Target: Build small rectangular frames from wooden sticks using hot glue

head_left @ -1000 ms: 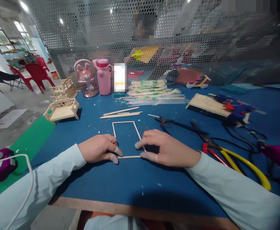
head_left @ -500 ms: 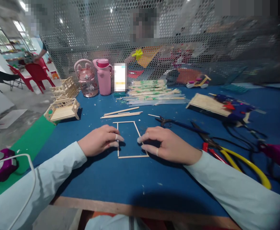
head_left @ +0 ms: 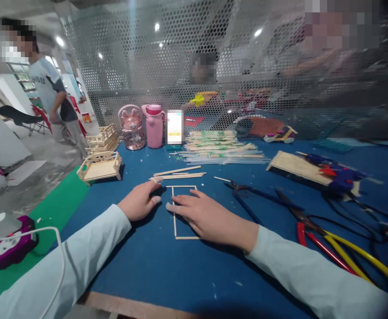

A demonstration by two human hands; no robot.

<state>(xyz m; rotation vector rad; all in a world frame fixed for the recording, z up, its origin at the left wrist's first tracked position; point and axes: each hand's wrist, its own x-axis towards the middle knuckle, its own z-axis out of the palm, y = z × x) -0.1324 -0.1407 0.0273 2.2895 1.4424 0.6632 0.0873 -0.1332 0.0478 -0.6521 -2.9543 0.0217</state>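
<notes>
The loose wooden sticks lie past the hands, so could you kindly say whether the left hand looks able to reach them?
Probably yes: the left hand appears to hold nothing, its fingers are close to the left end of the loose wooden sticks, and nothing visible stands between.

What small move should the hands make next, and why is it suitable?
Perhaps the left hand should take one of the loose sticks: it looks free and is near their ends, while the right hand, over the stick frame, could steady the frame.

tabletop free nearside; loose sticks obstruct ahead, pliers rightward.
</notes>
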